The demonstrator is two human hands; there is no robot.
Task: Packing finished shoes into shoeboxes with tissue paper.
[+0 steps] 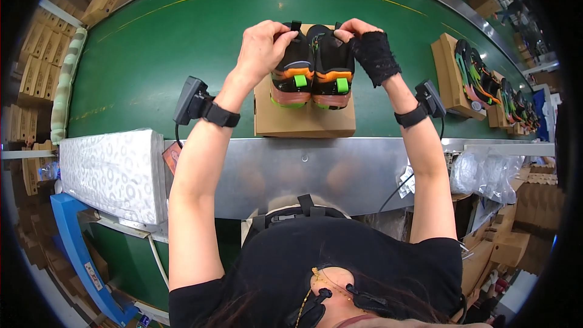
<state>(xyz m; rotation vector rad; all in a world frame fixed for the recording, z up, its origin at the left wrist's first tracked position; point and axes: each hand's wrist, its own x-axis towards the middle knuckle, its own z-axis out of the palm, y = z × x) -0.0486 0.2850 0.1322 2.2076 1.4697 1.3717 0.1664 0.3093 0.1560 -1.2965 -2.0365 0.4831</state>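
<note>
Two black sneakers with orange, green and pink at the heels stand side by side on a brown shoebox (303, 125), heels toward me. The left sneaker (291, 95) has my left hand (261, 50) at its upper far side, thumb and fingers pinched near a black loop at the tongue. On the right sneaker (331, 88), my right hand (369, 47), in a black fingerless glove, pinches the upper edge close to another black loop. The fingertips partly cover both tongues. What exactly lies between the fingers is hard to see.
The shoebox rests on a green conveyor belt (200, 30), by a metal ledge (303, 176). More shoes on boxes (452, 79) line the right. A white patterned block (112, 173) and a blue frame (76, 231) stand at left. Clear plastic bags (483, 173) lie at right.
</note>
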